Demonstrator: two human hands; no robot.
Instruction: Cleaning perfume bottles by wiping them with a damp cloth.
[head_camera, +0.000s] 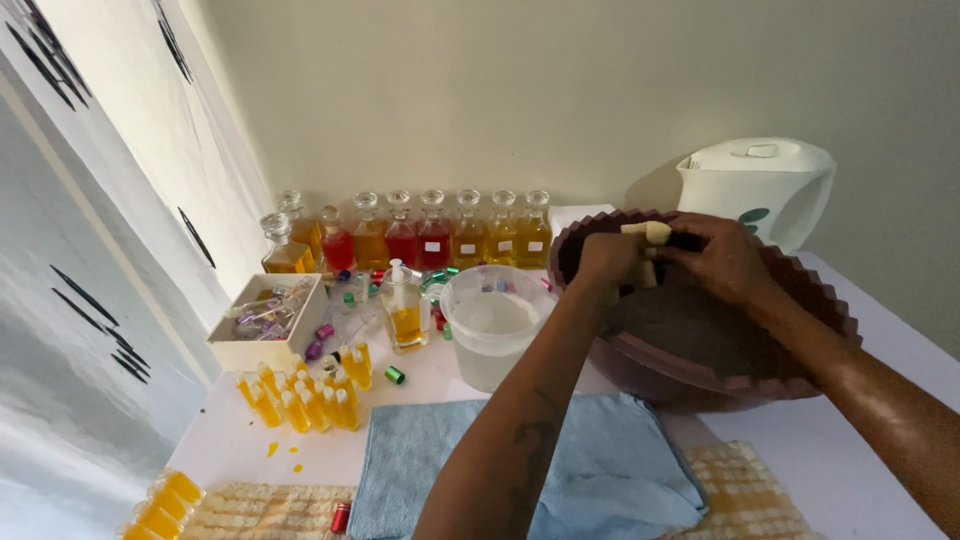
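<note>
Both hands are over a large brown scalloped basin (800, 375) at the right. My left hand (607, 258) and my right hand (722, 258) meet above its far side and together hold a small pale yellow sponge-like piece (652, 235) and something small beneath it, partly hidden by the fingers. The water in the basin looks dark.
A white tub of water (490, 330) stands left of the basin, a pump bottle (405, 310) beside it. Glass bottles of amber and red liquid (435, 235) line the wall. Small yellow vials (300, 395), a white box (262, 325), a blue cloth (590, 465) and a white kettle (765, 185) surround them.
</note>
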